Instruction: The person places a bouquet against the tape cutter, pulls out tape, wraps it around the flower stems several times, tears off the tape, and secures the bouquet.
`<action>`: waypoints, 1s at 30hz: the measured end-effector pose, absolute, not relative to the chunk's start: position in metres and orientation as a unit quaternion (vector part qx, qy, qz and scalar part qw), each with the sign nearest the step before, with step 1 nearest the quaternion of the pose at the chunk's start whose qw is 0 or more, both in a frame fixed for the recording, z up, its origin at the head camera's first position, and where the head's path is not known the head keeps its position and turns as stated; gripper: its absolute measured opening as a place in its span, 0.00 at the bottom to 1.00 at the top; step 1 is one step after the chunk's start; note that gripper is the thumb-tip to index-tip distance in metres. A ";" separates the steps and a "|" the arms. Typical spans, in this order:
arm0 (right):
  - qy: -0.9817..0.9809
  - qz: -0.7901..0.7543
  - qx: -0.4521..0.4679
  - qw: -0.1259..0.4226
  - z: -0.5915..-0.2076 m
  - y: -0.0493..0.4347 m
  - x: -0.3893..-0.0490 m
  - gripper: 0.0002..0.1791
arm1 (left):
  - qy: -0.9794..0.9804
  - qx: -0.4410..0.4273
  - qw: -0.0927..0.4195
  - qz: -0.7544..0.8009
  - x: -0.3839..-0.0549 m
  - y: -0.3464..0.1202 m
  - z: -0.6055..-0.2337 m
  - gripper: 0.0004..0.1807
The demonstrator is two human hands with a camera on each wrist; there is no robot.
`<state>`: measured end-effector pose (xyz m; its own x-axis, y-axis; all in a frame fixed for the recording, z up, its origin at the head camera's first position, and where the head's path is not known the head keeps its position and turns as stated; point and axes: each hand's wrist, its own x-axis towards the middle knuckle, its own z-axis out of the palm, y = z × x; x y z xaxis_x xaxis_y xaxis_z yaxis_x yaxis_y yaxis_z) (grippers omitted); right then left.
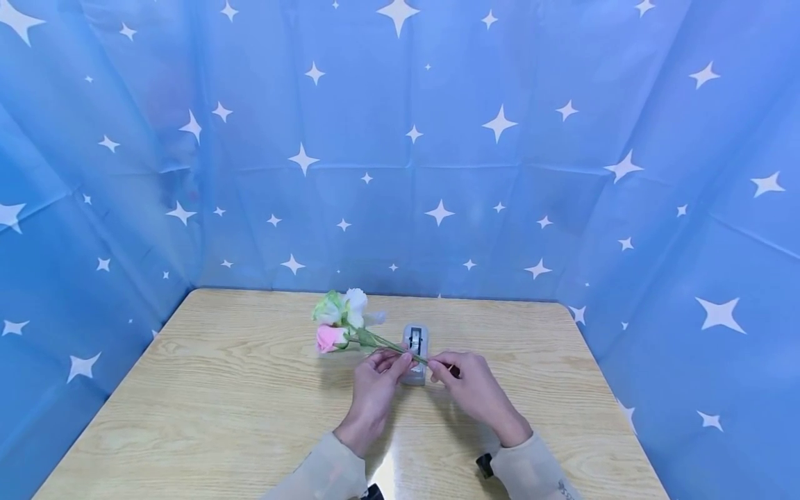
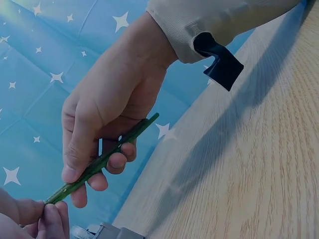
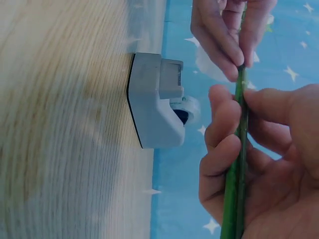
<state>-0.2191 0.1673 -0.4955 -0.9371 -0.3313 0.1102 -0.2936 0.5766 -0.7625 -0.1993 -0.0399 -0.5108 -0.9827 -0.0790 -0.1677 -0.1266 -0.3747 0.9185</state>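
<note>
A small bunch of artificial flowers lies slanted in both hands, its heads to the left: a pink rose, a white flower and a pale green one. My left hand pinches the green stems between thumb and fingers, partway down from the heads. Farther along, near the cut ends, my right hand grips the same stems with thumb and curled fingers. Beneath the stems a grey tape dispenser stands on the table, a roll of clear tape in it.
The wood-grain table reaches back to a blue curtain with white stars, which also hangs at both sides. Dark straps show at the cuffs of the light sleeves.
</note>
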 end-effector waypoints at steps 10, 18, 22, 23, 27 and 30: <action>0.885 -0.434 -0.163 0.032 -0.496 0.168 -0.219 0.12 | 0.556 -0.095 0.026 0.825 -0.200 -0.040 -0.514 0.20; 0.883 -0.446 -0.143 0.021 -0.495 0.168 -0.219 0.10 | 0.541 -0.099 0.035 0.834 -0.201 -0.040 -0.515 0.18; 0.888 -0.441 -0.132 0.005 -0.496 0.165 -0.219 0.09 | 0.544 -0.105 0.043 0.831 -0.202 -0.041 -0.514 0.18; 0.889 -0.439 -0.129 0.000 -0.496 0.165 -0.219 0.09 | 0.544 -0.107 0.046 0.831 -0.202 -0.041 -0.514 0.18; 0.893 -0.434 -0.120 -0.018 -0.498 0.163 -0.219 0.09 | 0.548 -0.110 0.051 0.827 -0.204 -0.042 -0.514 0.18; 0.892 -0.435 -0.119 -0.025 -0.499 0.162 -0.220 0.09 | 0.544 -0.115 0.053 0.829 -0.204 -0.043 -0.514 0.18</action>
